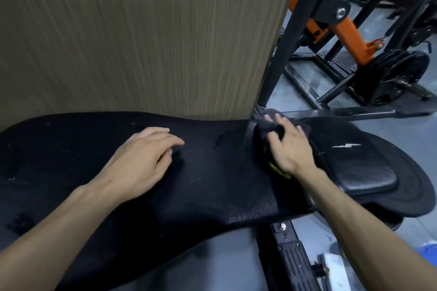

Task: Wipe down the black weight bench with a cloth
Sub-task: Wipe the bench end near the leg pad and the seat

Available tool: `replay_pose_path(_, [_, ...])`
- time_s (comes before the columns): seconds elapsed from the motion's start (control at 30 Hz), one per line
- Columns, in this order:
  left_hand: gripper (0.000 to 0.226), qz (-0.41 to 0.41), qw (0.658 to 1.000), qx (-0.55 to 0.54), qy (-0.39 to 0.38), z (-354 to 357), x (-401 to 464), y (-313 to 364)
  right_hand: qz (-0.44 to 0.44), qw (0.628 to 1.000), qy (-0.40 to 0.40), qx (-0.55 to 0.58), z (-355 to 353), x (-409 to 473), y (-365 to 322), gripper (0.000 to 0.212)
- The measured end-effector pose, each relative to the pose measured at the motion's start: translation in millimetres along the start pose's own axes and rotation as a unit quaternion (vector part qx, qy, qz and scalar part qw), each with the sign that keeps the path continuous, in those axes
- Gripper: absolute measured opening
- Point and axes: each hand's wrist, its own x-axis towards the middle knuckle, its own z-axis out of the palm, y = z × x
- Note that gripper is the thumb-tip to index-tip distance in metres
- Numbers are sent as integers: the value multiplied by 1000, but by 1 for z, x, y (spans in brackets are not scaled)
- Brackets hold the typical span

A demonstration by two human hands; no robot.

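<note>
The black weight bench (208, 184) stretches across the view, its long back pad on the left and a smaller seat pad (354, 168) with a torn white patch on the right. My right hand (288, 146) presses a dark cloth (262, 132) with a yellow-green edge onto the gap between the two pads, fingers wrapped over it. My left hand (146, 156) rests flat on the back pad, fingers spread, holding nothing.
A wood-grain wall panel (142, 30) stands right behind the bench. A black upright post (290, 38) rises just beyond the cloth. Orange and black gym machines (350, 33) with weight plates (399, 71) fill the right background. The bench's metal base (295, 257) lies on grey floor.
</note>
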Motion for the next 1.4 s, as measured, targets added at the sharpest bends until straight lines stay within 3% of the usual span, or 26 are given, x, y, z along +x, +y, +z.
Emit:
replay_pose_path(0.07, [34, -5, 1000, -5, 5, -4, -2, -3, 67, 997, 5, -38, 6, 27, -2, 78])
replay_pose_path(0.13, [33, -11, 1000, -7, 15, -9, -5, -8, 47, 996, -9, -75, 18, 41, -27, 82])
replay_pose_path(0.23, [34, -21, 999, -13, 36, -12, -3, -12, -85, 991, -54, -89, 37, 20, -79, 89])
replay_pose_path(0.3, [34, -21, 999, -13, 41, -10, 2, -9, -210, 971, -94, -62, 40, -21, -100, 80])
replay_pose_path(0.37, [34, -5, 999, -4, 35, -5, 6, -4, -281, 950, -135, 4, 32, -48, -92, 71])
replay_pose_path(0.43, [32, 5, 1000, -1, 23, -3, 5, 0, -266, 953, -133, 58, 20, -38, -64, 68])
replay_pose_path(0.5, [32, 8, 1000, 3, 17, -5, -1, 0, -171, 979, -84, 69, 12, -6, -38, 65])
replay_pose_path(0.57, [32, 2, 1000, 6, 20, -10, -9, -3, -45, 998, -47, 23, 13, 24, -35, 63])
replay_pose_path(0.63, [32, -4, 999, 6, 33, -16, -15, -6, -6, 998, -45, -50, 28, 33, -60, 60])
replay_pose_path(0.7, [34, -12, 999, 3, 46, -20, -17, -7, -72, 992, -68, -74, 45, 12, -99, 62])
replay_pose_path(0.77, [35, -15, 998, 3, 56, -21, -19, -7, -199, 974, -92, -62, 52, -31, -128, 72])
replay_pose_path(0.87, [35, -10, 999, 5, 51, -19, -20, -8, -323, 935, -148, -1, 37, -91, -119, 70])
replay_pose_path(0.93, [35, -13, 999, 3, 45, -20, -23, -9, -312, 936, -156, 38, 21, -87, -90, 69])
replay_pose_path(1.03, [34, -13, 999, 8, 40, -23, -31, -13, -184, 977, -98, 47, 11, -40, -54, 67])
replay_pose_path(1.17, [35, -21, 999, 13, 45, -31, -45, -18, -47, 995, -72, -56, 35, 12, -78, 56])
replay_pose_path(1.23, [35, -25, 998, 16, 48, -33, -51, -19, -68, 991, -83, -84, 48, 9, -112, 59])
replay_pose_path(1.4, [35, -17, 999, 21, 44, -33, -58, -13, -269, 954, -128, -19, 41, -76, -123, 73])
